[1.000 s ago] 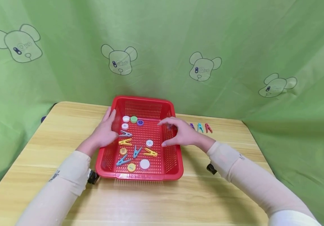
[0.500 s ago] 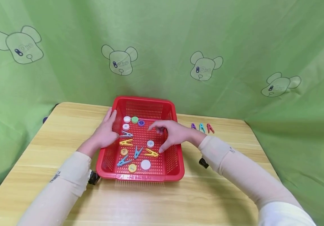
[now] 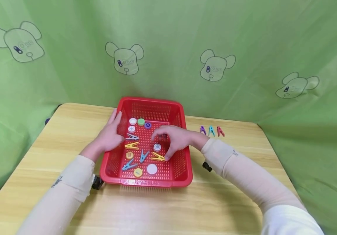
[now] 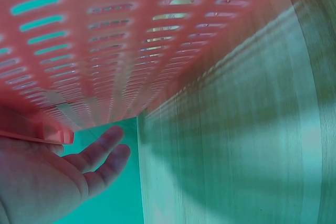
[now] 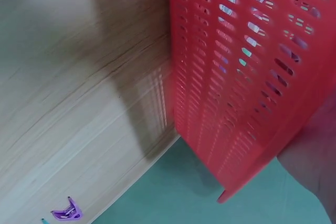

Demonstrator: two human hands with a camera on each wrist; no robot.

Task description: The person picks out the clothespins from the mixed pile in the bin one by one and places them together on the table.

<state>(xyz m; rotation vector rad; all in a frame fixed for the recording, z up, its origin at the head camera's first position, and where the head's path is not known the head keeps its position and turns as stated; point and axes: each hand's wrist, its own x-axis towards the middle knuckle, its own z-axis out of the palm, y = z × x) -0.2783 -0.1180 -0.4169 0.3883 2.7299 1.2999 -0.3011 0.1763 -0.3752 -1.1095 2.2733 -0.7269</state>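
Observation:
A red plastic basket (image 3: 146,183) stands on the table with bottle caps and clothespins on its floor. My left hand (image 3: 109,137) rests on its left rim, thumb over the inner side. In the left wrist view, the fingers (image 4: 111,153) extend loosely beside the perforated wall. My right hand (image 3: 178,138) reaches over the right rim, fingers curved and spread from the thumb. Its thumb tip is right at the end of a yellow clothespin (image 3: 158,157). A white cap with a printed top (image 3: 157,147) lies under the arch of the hand, which mostly leaves the right wrist view.
More caps, such as a green cap (image 3: 141,122) and a large white cap (image 3: 152,169), lie with a blue clothespin (image 3: 143,156) in the basket. Purple (image 3: 203,130), turquoise (image 3: 211,131) and red (image 3: 220,131) clothespins stand in a row to its right. A green curtain (image 3: 168,65) hangs behind.
My right hand has moved left and lower into the basket, its thumb arriving at the yellow clothespin. The left hand has stayed on the rim. The view has shifted slightly.

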